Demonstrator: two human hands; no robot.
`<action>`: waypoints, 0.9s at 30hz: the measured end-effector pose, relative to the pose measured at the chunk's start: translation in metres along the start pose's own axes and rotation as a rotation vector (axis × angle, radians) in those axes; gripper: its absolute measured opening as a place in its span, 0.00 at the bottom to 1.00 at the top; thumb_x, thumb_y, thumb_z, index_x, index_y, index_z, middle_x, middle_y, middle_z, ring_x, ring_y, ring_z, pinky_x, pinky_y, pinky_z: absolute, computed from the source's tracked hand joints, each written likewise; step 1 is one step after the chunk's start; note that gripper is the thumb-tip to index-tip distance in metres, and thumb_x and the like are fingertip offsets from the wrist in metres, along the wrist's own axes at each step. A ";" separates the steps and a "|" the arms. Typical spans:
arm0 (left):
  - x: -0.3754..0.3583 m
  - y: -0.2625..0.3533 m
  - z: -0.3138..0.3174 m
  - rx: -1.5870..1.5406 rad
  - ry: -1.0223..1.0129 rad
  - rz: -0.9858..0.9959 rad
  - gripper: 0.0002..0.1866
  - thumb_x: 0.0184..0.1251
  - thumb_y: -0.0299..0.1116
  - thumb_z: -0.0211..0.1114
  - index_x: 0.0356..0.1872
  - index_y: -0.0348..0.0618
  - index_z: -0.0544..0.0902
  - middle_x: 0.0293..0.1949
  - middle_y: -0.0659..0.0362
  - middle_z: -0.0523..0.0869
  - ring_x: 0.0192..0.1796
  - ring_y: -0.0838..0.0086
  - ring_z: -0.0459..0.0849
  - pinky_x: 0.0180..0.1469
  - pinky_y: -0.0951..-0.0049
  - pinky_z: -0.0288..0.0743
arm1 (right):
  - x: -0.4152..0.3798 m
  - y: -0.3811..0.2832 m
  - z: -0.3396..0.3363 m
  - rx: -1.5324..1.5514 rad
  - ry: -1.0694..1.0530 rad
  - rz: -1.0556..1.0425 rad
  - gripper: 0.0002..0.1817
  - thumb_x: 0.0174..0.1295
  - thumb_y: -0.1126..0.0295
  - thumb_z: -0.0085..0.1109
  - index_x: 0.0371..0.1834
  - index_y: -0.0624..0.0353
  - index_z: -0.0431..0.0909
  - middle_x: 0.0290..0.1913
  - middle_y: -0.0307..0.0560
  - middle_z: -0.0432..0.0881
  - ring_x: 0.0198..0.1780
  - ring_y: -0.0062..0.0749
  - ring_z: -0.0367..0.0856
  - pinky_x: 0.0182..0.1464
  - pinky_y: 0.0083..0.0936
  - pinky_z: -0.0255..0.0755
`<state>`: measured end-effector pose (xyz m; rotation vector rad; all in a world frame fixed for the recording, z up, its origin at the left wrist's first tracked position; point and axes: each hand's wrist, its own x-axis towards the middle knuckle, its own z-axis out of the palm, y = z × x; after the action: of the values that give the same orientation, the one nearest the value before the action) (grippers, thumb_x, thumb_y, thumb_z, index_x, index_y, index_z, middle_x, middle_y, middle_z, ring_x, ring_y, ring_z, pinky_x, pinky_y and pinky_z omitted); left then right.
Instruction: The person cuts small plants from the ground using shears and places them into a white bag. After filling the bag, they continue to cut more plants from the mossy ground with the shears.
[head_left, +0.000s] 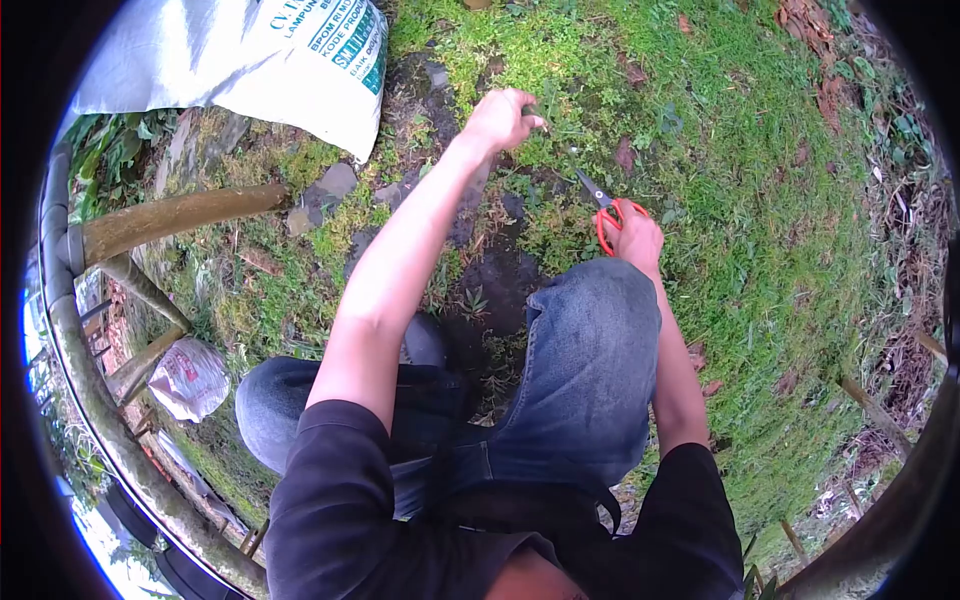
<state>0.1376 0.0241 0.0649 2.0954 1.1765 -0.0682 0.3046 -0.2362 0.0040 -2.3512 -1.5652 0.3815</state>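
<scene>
My right hand (638, 240) is wrapped round the red handles of a pair of scissors (594, 188). Their dark blades point up and to the left, just above the low weeds. To the left and farther forward, my left hand (498, 120) hovers close over the greenery with its fingers curled together. What those fingers pinch, if anything, is too small to make out. Short grass and small leafy weeds (560, 225) cover the ground around both hands, with dark soil showing between my knees.
A white printed sack (300, 75) lies at the upper left. Nearby are flat stones (338, 180) and a wooden pole (185, 220). A smaller white bag (190, 380) rests at the left by a curved railing (75, 330). Dry plant litter (905, 260) runs along the right.
</scene>
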 end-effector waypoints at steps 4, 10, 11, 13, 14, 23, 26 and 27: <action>0.008 -0.011 -0.035 0.012 -0.002 0.101 0.14 0.72 0.42 0.71 0.50 0.45 0.89 0.42 0.53 0.92 0.48 0.66 0.90 0.57 0.58 0.82 | -0.005 -0.006 -0.020 0.029 0.031 0.121 0.29 0.54 0.45 0.77 0.43 0.59 0.81 0.37 0.56 0.87 0.39 0.57 0.88 0.39 0.49 0.79; 0.001 -0.009 -0.035 -0.017 -0.062 0.093 0.13 0.73 0.40 0.71 0.50 0.44 0.88 0.38 0.55 0.92 0.42 0.72 0.90 0.52 0.62 0.83 | -0.015 -0.002 -0.010 0.099 0.021 0.270 0.34 0.52 0.38 0.76 0.39 0.61 0.79 0.36 0.55 0.85 0.38 0.55 0.86 0.40 0.48 0.77; -0.001 -0.008 -0.030 -0.001 -0.081 0.097 0.13 0.73 0.39 0.71 0.50 0.43 0.88 0.39 0.55 0.92 0.42 0.73 0.91 0.50 0.62 0.84 | -0.014 -0.001 -0.008 0.116 0.018 0.294 0.34 0.52 0.38 0.76 0.38 0.62 0.78 0.36 0.55 0.85 0.38 0.54 0.86 0.40 0.47 0.77; -0.002 -0.012 -0.010 -0.007 -0.029 0.167 0.15 0.69 0.42 0.74 0.49 0.45 0.89 0.42 0.50 0.93 0.45 0.64 0.92 0.52 0.58 0.84 | -0.017 0.001 -0.007 0.171 0.047 0.317 0.34 0.52 0.38 0.77 0.37 0.61 0.78 0.34 0.54 0.84 0.36 0.53 0.85 0.39 0.47 0.76; -0.001 -0.015 0.005 0.016 0.021 0.209 0.15 0.68 0.43 0.75 0.49 0.46 0.90 0.44 0.48 0.92 0.46 0.60 0.92 0.53 0.57 0.84 | -0.018 0.001 -0.007 0.199 0.061 0.330 0.34 0.52 0.38 0.77 0.36 0.61 0.78 0.32 0.53 0.84 0.36 0.53 0.85 0.38 0.46 0.75; 0.021 -0.008 0.122 0.075 0.132 0.221 0.16 0.59 0.38 0.79 0.44 0.40 0.90 0.45 0.45 0.90 0.50 0.50 0.89 0.55 0.54 0.83 | -0.040 0.010 -0.019 0.259 0.059 0.448 0.33 0.52 0.39 0.78 0.36 0.60 0.78 0.31 0.50 0.83 0.35 0.49 0.83 0.40 0.44 0.74; 0.023 -0.007 0.129 0.003 0.147 0.197 0.16 0.59 0.38 0.79 0.44 0.39 0.91 0.41 0.43 0.91 0.47 0.50 0.90 0.52 0.55 0.83 | -0.039 0.014 -0.018 0.249 0.057 0.446 0.33 0.52 0.39 0.77 0.36 0.60 0.78 0.31 0.49 0.82 0.34 0.48 0.83 0.39 0.44 0.73; 0.022 -0.005 0.127 -0.032 0.136 0.174 0.16 0.60 0.38 0.79 0.44 0.39 0.92 0.40 0.43 0.91 0.45 0.51 0.91 0.51 0.56 0.84 | -0.039 0.014 -0.018 0.247 0.057 0.441 0.33 0.52 0.38 0.77 0.35 0.60 0.77 0.30 0.49 0.82 0.34 0.48 0.82 0.39 0.44 0.73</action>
<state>0.1827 -0.0353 -0.0400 2.1931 1.0609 0.1752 0.3083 -0.2787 0.0175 -2.4656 -0.9027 0.5599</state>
